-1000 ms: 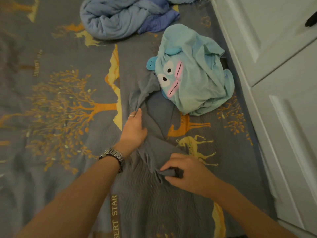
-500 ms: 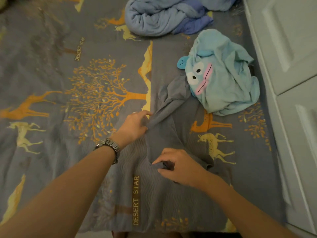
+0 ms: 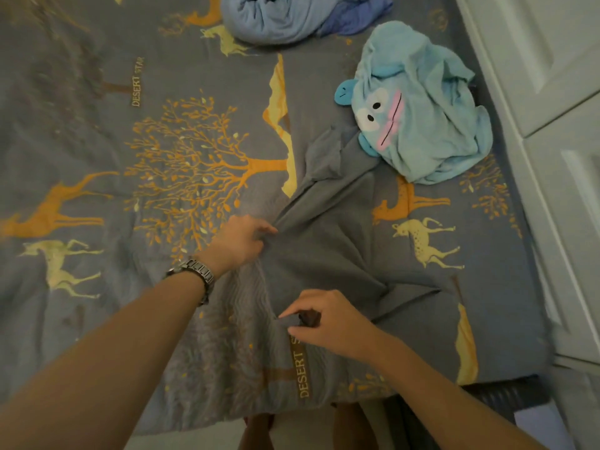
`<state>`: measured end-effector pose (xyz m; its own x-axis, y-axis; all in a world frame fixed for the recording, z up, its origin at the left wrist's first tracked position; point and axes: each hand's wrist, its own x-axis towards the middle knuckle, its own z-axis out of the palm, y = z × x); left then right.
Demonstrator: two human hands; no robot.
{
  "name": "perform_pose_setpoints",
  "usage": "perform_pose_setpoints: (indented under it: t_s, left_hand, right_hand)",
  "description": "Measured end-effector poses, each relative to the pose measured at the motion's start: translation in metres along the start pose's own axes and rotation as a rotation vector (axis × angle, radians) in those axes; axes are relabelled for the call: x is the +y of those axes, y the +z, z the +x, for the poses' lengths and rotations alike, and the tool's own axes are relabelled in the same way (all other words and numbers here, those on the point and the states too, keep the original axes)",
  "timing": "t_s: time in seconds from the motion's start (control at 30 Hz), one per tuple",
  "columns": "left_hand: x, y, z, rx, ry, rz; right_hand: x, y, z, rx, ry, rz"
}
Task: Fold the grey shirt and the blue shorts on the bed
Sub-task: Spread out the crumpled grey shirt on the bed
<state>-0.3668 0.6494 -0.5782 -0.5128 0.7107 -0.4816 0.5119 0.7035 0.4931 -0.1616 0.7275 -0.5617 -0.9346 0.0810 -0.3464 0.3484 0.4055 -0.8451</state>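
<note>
- The grey shirt (image 3: 328,251) lies crumpled near the middle of the bed (image 3: 97,131), one end trailing toward 12 o'clock.
- The left hand (image 3: 242,240) pinches a bunched fold at the shirt's 9 o'clock edge; a watch (image 3: 194,271) sits on that wrist.
- The right hand (image 3: 328,319) grips the shirt's edge at 6 o'clock between thumb and curled fingers.
- A light blue garment with a cartoon face (image 3: 422,115) lies at 1 o'clock, touching the shirt's far end.
- A rolled blue blanket (image 3: 292,17) sits at 12 o'clock.
- White cabinet doors (image 3: 552,92) stand at 3 o'clock.
</note>
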Motion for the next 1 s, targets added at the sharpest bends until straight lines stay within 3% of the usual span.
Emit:
perform_pose_setpoints:
  t_s: [0.2, 0.4, 0.6, 0.67, 0.87, 1.0]
  left_hand:
    - [-0.047, 0.003, -0.023, -0.123, -0.112, 0.19]
    - [-0.057, 0.011, -0.009, -0.152, -0.139, 0.172]
    - [-0.047, 0.006, 0.025, -0.24, -0.239, 0.338]
    - [-0.032, -0.007, 0.044, -0.186, -0.259, 0.359]
    - [0.031, -0.026, 0.106, 0.066, -0.219, 0.152]
    - [0.051, -0.002, 0.134, 0.141, -0.309, -0.085]
  right_hand:
    - [-0.014, 0.056, 0.023, -0.046, 0.005, 0.017]
    - [0.005, 0.043, 0.038, -0.047, 0.108, -0.02]
    - [0.021, -0.011, 0.054, -0.482, 0.184, -0.027]
    - [0.03, -0.045, 0.068, -0.381, 0.183, -0.099]
    - [0.072, -0.161, 0.109, 0.306, 0.295, -0.237]
    - [0.11, -0.19, 0.125, 0.45, 0.394, -0.189]
